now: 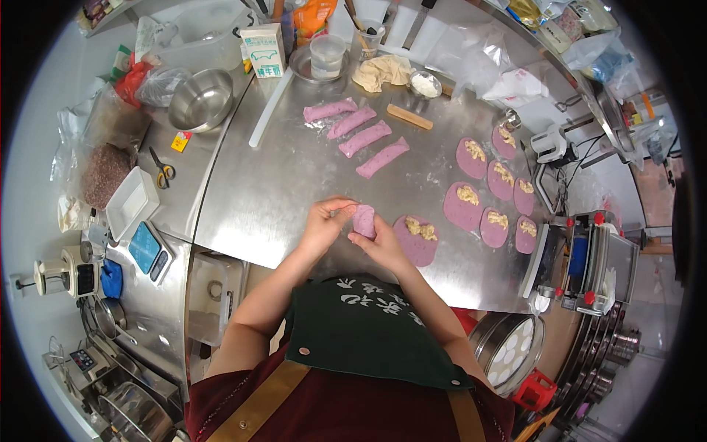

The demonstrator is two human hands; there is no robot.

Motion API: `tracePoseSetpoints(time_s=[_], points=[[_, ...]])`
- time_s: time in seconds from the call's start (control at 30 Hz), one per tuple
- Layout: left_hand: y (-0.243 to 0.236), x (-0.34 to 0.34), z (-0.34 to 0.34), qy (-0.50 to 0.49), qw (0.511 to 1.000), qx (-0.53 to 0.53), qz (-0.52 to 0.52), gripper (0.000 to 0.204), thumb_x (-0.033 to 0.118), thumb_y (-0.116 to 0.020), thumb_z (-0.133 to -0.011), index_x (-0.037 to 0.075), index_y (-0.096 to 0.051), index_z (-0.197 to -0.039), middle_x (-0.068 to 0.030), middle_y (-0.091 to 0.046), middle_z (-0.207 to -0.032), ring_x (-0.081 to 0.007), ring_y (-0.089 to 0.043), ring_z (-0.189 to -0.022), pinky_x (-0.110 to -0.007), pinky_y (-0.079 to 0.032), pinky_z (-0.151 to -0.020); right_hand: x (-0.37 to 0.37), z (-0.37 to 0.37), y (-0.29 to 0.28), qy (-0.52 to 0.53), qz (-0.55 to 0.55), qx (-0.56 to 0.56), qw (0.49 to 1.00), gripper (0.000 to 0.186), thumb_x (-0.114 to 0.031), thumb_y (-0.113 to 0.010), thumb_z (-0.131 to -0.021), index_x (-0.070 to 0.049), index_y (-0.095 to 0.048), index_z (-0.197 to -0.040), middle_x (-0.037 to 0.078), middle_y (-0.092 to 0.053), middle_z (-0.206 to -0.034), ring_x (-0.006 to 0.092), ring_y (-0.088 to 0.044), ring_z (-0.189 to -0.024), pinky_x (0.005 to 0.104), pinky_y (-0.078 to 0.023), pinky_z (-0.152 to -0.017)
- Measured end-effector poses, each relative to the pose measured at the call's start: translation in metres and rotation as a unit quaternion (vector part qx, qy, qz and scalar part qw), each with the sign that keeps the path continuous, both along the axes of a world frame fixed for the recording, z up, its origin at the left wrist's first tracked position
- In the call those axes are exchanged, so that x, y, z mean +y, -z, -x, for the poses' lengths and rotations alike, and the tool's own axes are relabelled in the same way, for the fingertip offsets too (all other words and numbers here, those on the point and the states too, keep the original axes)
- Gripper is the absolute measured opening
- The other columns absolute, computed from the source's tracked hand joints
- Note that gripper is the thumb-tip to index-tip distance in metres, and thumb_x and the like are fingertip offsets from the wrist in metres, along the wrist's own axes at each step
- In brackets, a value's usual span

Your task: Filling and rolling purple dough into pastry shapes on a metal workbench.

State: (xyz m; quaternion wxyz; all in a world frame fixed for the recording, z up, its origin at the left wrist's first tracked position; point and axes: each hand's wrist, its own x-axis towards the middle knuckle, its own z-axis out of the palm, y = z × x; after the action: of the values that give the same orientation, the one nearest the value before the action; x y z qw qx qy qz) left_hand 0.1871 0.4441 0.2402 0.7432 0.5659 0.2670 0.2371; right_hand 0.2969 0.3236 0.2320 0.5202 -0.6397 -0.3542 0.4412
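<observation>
1. Right at the centre, a small, mauve, rolled piece of soft dough [363, 219] is held at the near edge of the bench; whether it touches the metal, I can't tell.
2. The fingers of the left hand [325, 224] pinch its upper left side, while the fingers of the right hand [382, 247] close around its right side, thumb at the lower end.
3. Just beside the right hand, a flat mauve dough round [414, 252] lies with pale yellow, lumpy filling [421, 229] near its far edge.
4. Beyond it to the right, seven more topped mauve rounds [460, 212] sit close together.
5. Farther back, four plump mauve dough rolls [365, 138] lie slantwise in a row, white dust around them.
6. And the surface: a brushed stainless-steel bench [250, 197], shiny, lightly smeared with white.
7. Along its back we have a flat wooden stick [409, 116], a small metal bowl of white powder [425, 85], a crumpled beige cloth [382, 74] and a white-and-green carton [263, 53].
8. Over on the left, a wide steel bowl [200, 102], black-and-yellow scissors [163, 172], a white rectangular plastic tray [132, 203] and a blue-topped scale [148, 247].
9. Off to the right stands a metal machine with red knobs [591, 259]; below bench level, a round steel pan holding white discs [512, 352] neighbours a red plastic stool [535, 389].
10. Around it all, a pale wall [46, 147] on the left, and bags crowding the upper right.
</observation>
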Motion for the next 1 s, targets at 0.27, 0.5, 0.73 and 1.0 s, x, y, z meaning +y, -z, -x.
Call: tracePoseSetpoints(time_s=[0.27, 0.5, 0.73, 1.0], points=[[-0.011, -0.001, -0.001, -0.009, 0.995, -0.032, 0.098, 0.017, 0.002, -0.057, -0.086, -0.001, -0.067, -0.1, -0.0086, -0.066, -0.102, -0.0141, -0.059, -0.094, -0.028, -0.042, -0.092, 0.0, 0.005, -0.012, -0.004, -0.014, -0.035, 0.999, 0.047, -0.013, -0.07, -0.078, 0.002, -0.049, -0.117, 0.009, -0.06, -0.096, 0.0132, -0.056, -0.087, 0.0287, -0.046, -0.077], [0.008, 0.008, 0.005, 0.087, 0.995, 0.035, -0.043, 0.019, 0.005, -0.059, -0.085, 0.0, -0.066, -0.102, -0.0105, -0.066, -0.104, -0.015, -0.061, -0.094, -0.03, -0.038, -0.099, 0.001, 0.008, -0.019, -0.035, 0.018, -0.083, 0.996, 0.048, -0.017, -0.071, -0.078, 0.001, -0.049, -0.116, 0.008, -0.059, -0.095, 0.0124, -0.056, -0.086, 0.0285, -0.046, -0.076], [-0.016, 0.004, -0.001, 0.076, 0.987, -0.049, 0.136, 0.016, 0.004, -0.061, -0.084, 0.002, -0.069, -0.096, -0.0083, -0.069, -0.094, -0.0167, -0.061, -0.097, -0.035, -0.028, -0.107, 0.001, 0.009, -0.019, -0.035, -0.005, -0.091, 0.995, 0.045, -0.018, -0.072, -0.076, 0.002, -0.051, -0.111, 0.012, -0.062, -0.09, 0.0194, -0.06, -0.081, 0.0324, -0.047, -0.073], [0.003, 0.009, 0.003, 0.145, 0.989, -0.021, 0.023, 0.023, 0.004, -0.061, -0.083, 0.002, -0.066, -0.105, -0.0106, -0.066, -0.102, -0.0176, -0.06, -0.098, -0.031, -0.041, -0.095, -0.002, 0.012, -0.007, -0.036, -0.009, -0.1, 0.994, 0.044, -0.019, -0.072, -0.076, 0.003, -0.051, -0.107, 0.014, -0.061, -0.085, 0.0222, -0.061, -0.076, 0.0336, -0.047, -0.069]])
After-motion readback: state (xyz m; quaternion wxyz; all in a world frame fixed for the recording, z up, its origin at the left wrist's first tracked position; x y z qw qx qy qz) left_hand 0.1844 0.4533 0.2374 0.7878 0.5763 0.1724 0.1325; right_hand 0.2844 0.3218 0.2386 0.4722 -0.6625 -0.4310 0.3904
